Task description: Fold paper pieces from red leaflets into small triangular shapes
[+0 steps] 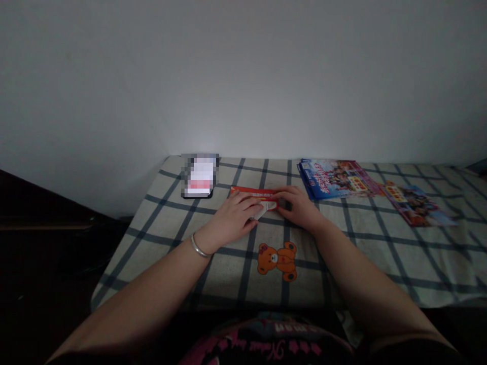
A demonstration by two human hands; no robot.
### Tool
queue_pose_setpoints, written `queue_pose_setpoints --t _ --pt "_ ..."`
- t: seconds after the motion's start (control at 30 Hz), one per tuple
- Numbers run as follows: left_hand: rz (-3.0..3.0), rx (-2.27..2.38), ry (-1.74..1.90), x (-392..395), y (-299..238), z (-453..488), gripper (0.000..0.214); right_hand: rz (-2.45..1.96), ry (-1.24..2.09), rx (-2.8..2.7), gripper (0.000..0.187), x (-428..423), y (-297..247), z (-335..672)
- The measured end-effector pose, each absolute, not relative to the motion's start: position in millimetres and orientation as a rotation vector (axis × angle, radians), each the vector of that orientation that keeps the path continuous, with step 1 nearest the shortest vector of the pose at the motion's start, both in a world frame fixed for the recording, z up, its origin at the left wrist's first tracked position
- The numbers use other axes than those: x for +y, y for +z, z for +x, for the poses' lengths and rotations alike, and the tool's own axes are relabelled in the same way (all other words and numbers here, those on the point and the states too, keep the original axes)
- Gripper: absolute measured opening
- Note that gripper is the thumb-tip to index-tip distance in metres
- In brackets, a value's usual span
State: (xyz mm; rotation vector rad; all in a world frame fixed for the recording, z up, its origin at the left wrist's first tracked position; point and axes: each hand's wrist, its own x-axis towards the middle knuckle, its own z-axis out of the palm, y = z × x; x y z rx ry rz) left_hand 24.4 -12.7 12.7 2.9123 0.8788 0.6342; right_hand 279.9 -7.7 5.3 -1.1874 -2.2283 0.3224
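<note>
A folded red paper leaflet (262, 192) with white print lies on the checked cloth in front of me; a white corner flap shows along its near edge. My left hand (236, 215), with a silver bangle on the wrist, is closed on its left part, fingers across the top and thumb by the white flap. At the right end, my right hand (299, 207) pinches the paper between thumb and fingers. The hands cover both ends of the leaflet. Just nearer to me, an orange teddy bear picture (277, 261) lies flat on the cloth.
A lit phone (200, 175), its screen blurred out, rests at the back left. Several colourful printed flyers (335, 178) are stacked at the back right, and another flyer (416, 204) lies beside them. The checked tablecloth (160, 223) reaches a pale wall (243, 81) behind.
</note>
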Motion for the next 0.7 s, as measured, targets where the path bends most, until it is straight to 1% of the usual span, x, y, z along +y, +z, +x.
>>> queue_pose_setpoints --t 0.07,0.13,0.33,0.53,0.7 --pt "2.924 0.840 0.627 -11.7 12.4 24.5 0.035 -1.162 0.326 -2.251 0.013 -7.5 5.8 279.8" --pt "2.937 0.832 0.616 -11.3 12.3 24.4 0.034 -1.150 0.326 -2.264 0.008 -7.3 6.2 279.3" --pt "2.942 0.844 0.548 -12.5 13.4 25.5 0.032 -1.224 0.309 -2.238 0.009 -6.7 6.1 273.7" --pt "2.942 0.841 0.560 -13.0 11.3 28.2 0.029 -1.294 0.203 -2.196 0.008 -5.7 6.1 265.0" --pt "2.921 0.844 0.556 -11.8 8.4 29.2 0.026 -1.314 0.196 -2.182 0.006 -3.9 3.6 262.0"
